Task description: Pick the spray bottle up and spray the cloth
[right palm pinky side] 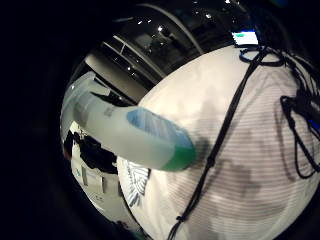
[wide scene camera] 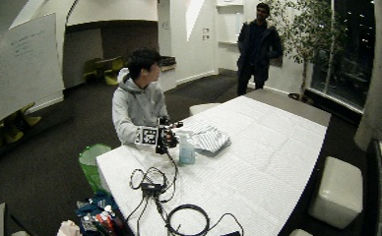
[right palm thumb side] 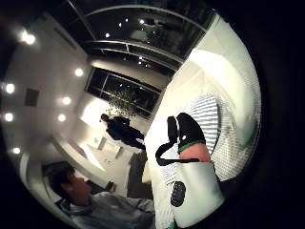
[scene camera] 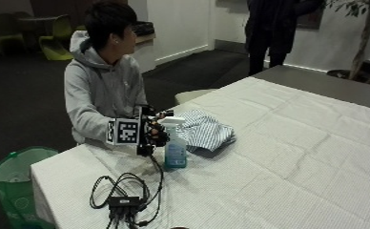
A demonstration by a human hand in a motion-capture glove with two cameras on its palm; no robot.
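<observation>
In the outside view a clear spray bottle (scene camera: 175,151) with blue liquid and a white head stands upright near the table's front left corner. My gloved right hand (scene camera: 154,133) is at its neck, fingers curled round it just under the head. The little finger side palm view shows the bottle (right palm pinky side: 140,137) reaching from my palm down to the white tablecloth. In the thumb side palm view a gloved finger (right palm thumb side: 189,129) lies over the white spray head (right palm thumb side: 198,193). A folded striped cloth (scene camera: 204,131) lies on the table just right of the bottle, apart from it. The wide view shows the hand (wide scene camera: 165,137), bottle (wide scene camera: 186,150) and cloth (wide scene camera: 207,138).
Black cables and a small box (scene camera: 118,193) lie on the table (scene camera: 286,157) in front of the bottle. A green bin (scene camera: 14,176) stands off the table's left corner. A pale stool (scene camera: 191,95) sits behind the cloth.
</observation>
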